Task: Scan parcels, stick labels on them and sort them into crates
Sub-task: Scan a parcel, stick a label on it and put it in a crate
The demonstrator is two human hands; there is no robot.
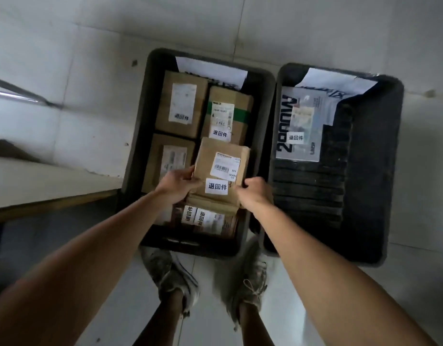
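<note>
Parcel, brown cardboard [221,168]: in the head view we hold it in both hands over the near right part of the left crate [136,136], tilted slightly, its top face toward us. Our left hand [176,184] grips its near left edge, fingers curled round the side; our right hand [255,193] pinches its near right corner, fingers clenched on the card. Its top carries a white barcode label [225,167] and, nearer us, a white sticker with three black characters [216,186].

Left crate, dark plastic, on the pale tiled floor [78,78]: we count three boxes lying flat in it, two far [181,103] [227,113] and one at middle left [169,161], each with a shipping label and the same kind of sticker. At the near end, under the held parcel, more stickered packets [205,218] lie partly hidden. A white sheet [210,68] leans on the far wall.

Right crate, dark plastic [370,171]: just beside the left one; one flat grey packet [305,123] at its far left, stickered, another white sheet [335,82] at the far wall.

Near left: a pale table edge [40,183]. Our two shoes [170,273] [245,275] stand just near of the crates.
</note>
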